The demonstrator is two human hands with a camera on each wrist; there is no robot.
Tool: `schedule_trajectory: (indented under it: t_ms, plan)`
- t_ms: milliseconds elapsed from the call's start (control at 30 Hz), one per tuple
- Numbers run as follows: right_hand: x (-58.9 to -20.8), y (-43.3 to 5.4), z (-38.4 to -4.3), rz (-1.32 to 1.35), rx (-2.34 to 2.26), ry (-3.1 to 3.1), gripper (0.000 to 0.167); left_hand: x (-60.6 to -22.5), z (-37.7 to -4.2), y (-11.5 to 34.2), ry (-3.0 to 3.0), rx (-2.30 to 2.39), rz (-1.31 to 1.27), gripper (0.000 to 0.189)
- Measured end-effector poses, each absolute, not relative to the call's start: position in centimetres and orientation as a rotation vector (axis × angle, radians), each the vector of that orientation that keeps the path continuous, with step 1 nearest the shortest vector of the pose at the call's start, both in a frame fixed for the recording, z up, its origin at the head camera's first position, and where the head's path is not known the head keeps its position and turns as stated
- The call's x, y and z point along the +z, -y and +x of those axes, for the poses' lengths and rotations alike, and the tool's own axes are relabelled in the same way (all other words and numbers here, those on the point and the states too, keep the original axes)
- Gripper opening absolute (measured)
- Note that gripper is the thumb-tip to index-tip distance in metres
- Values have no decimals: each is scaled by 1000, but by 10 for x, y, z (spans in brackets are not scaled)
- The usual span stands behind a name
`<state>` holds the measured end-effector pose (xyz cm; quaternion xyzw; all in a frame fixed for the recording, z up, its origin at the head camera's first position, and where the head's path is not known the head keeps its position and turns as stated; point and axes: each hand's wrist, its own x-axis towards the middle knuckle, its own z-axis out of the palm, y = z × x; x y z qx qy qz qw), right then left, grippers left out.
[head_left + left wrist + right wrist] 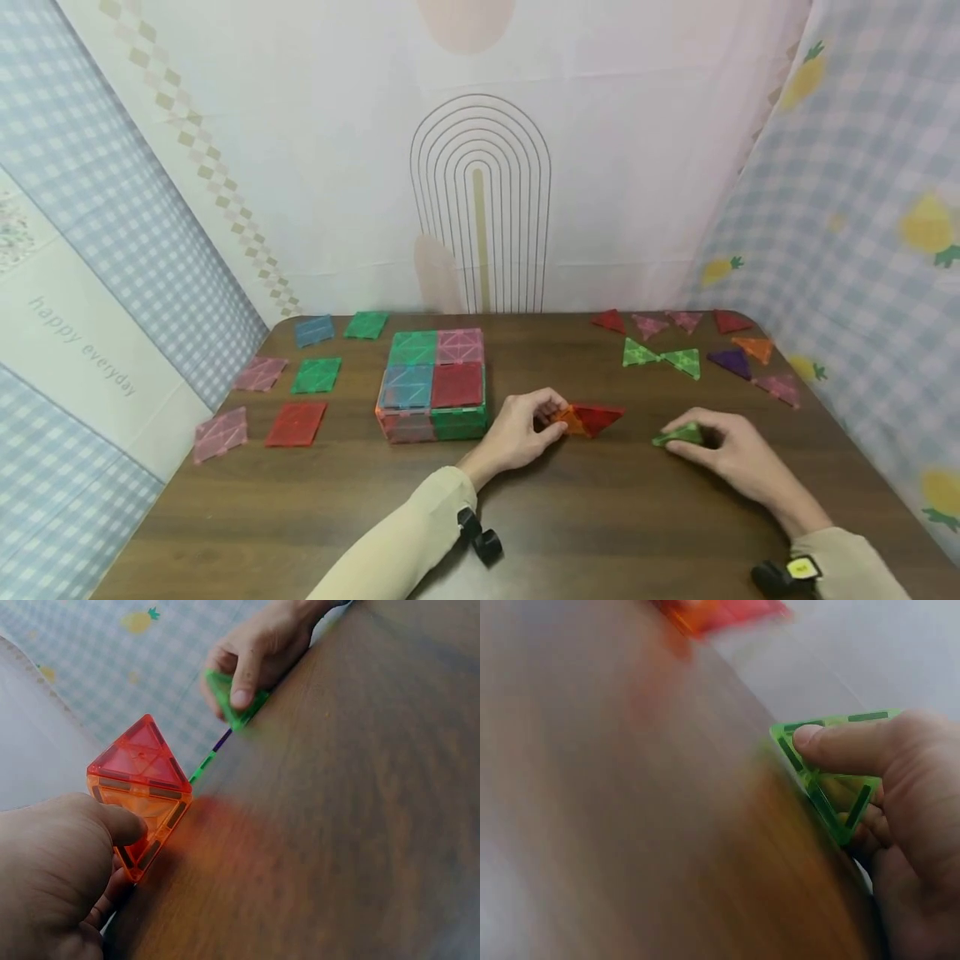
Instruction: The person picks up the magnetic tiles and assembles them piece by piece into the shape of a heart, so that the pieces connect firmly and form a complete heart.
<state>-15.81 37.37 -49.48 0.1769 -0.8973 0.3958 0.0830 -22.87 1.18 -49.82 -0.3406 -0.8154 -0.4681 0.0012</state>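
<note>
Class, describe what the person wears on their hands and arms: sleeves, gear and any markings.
The left hand and right hand wear no gloves. The left sleeve and right sleeve are plain cream. Near each cuff is a small, blocky black device, one left, one right; the right one bears a yellow label, its writing too small to read.

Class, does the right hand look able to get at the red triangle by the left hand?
Probably yes: only tabletop shows between the right hand and the red triangle, though the green piece in that hand may hinder it.
</note>
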Motion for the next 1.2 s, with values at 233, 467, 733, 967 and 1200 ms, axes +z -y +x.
schedule_trajectory:
  t_ms: [233,467,733,967,1200]
  plan:
    - [-498,-313,-171,603,1163,2696,11,-500,-228,-6,2556,-1466,-1056,15]
    - [-497,-289,-182,636,1110,2667,19,-497,-230,-8,2562,-1458,-1048,15]
    - [-497,-292,-179,581,1100,2646,14,-494,-229,-10,2536,-1419,-1061,25]
    - [-499,-293,-175,343,1077,2665,25,-498,-219,-7,2533,-1388,-973,35]
    - [-501,-277,-185,355,1049,2613,24,-498,-196,5,2523,-1321,-1089,20]
